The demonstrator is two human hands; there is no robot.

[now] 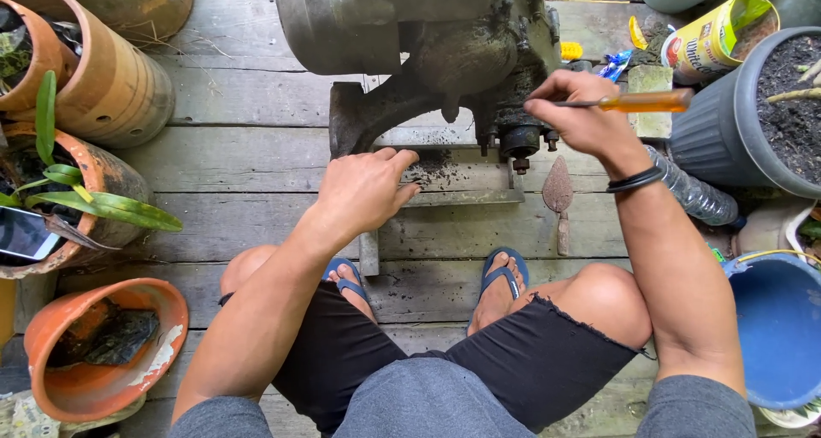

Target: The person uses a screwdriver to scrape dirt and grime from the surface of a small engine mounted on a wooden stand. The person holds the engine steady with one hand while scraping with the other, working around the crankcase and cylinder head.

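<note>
A dirty grey engine [428, 36] stands on a metal base frame [466, 181] on the wooden deck in front of me. My right hand [577, 113] grips a screwdriver with an orange handle [641, 102], its shaft pointing left toward the greasy lower right of the engine. My left hand [368, 186] rests palm down on the left end of the base frame, fingers together and holding nothing. Loose dirt lies on the frame beside that hand.
A rusty small trowel [558, 194] lies right of the frame. Clay pots [103, 352] and a potted plant [77, 194] line the left. A dark pot of soil [761, 113], a clear plastic bottle [697, 194] and a blue bucket [778, 327] crowd the right. My sandalled feet [505, 275] sit below the frame.
</note>
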